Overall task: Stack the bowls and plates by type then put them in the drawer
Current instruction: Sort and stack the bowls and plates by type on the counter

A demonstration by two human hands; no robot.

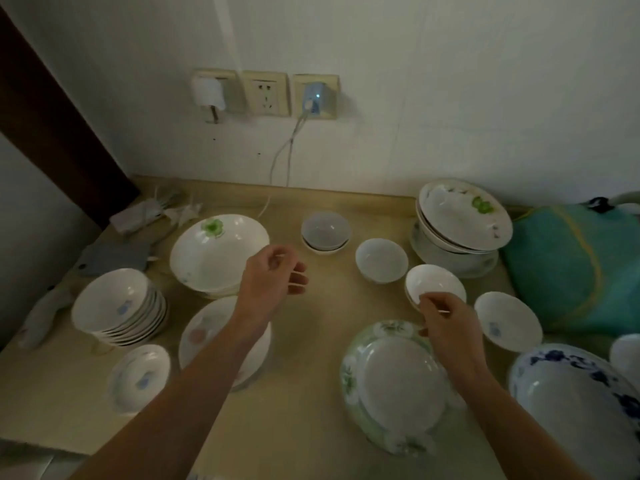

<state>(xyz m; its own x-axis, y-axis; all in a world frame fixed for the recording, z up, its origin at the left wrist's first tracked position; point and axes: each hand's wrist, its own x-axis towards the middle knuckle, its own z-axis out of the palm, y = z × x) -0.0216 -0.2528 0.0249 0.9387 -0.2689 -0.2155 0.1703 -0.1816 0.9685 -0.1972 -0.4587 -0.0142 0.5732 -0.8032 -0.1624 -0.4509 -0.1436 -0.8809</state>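
Beige worktop (311, 341) cluttered; right hand (446, 327) pinches small bowl (434, 284) at centre right, left hand (273, 278) loosely curled, empty; nest squarely.

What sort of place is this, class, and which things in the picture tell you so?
Probably a home kitchen or dining corner. A beige countertop against a white wall holds many china bowls and plates, such as a stack of bowls. Wall sockets with plugged-in chargers sit just above it.
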